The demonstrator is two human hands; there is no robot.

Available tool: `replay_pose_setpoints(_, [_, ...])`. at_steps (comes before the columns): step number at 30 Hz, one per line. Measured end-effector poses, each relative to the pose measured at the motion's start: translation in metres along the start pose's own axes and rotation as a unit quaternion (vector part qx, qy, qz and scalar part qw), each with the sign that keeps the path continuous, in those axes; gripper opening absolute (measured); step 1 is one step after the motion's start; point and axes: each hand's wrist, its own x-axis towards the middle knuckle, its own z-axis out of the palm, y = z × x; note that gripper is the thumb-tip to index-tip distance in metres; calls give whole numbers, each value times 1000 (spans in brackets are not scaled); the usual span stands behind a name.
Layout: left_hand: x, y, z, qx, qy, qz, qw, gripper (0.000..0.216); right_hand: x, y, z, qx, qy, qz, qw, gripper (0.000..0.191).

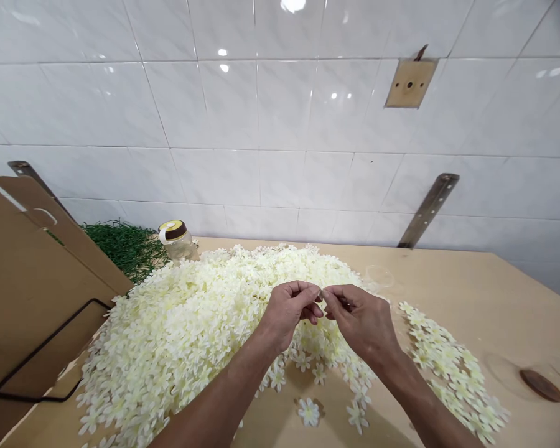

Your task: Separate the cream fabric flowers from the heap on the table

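Note:
My left hand (pixel 289 308) and my right hand (pixel 359 317) meet fingertip to fingertip above the table. Each is closed in a pinch; a tiny pale bit shows where the fingertips come together, too small to name. Behind and to the left of them spreads a big heap of cream-white artificial flowers (pixel 191 317). Below my hands, a single white flower (pixel 308 412) lies on the bare wood, with several loose ones nearby. To the right of my right forearm is a smaller band of flowers (pixel 452 367).
A cardboard box (pixel 42 298) and a black wire frame (pixel 42 348) stand at the left. Green artificial greenery (pixel 124 246) and a lidded bottle (pixel 177 239) sit at the back. On the right, a clear round item with a brown centre (pixel 541 384) rests on the table (pixel 452 280). White tiles (pixel 280 112) rise behind.

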Motion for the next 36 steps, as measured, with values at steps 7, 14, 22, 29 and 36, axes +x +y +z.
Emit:
replay_pose_setpoints(7, [3, -1, 1, -16, 5, -15, 1000, 29, -1, -1, 2, 5, 0, 19, 1000, 28])
replay_pose_setpoints(14, [1, 2, 0, -48, -7, -41, 998, 29, 0, -6, 2, 67, -10, 80, 994, 29])
replay_pose_setpoints(22, [-1, 3, 3, -62, 7, -38, 997, 23, 3, -7, -7, 128, -52, 112, 984, 35])
replay_pose_setpoints(29, [-7, 4, 12, 9, 26, 18, 999, 20, 4, -1, -10, 112, -58, 95, 987, 30])
replay_pose_setpoints(36, [-7, -5, 15, 41, 28, 50, 998, 21, 4, -1, -11, 21, -58, 50, 997, 37])
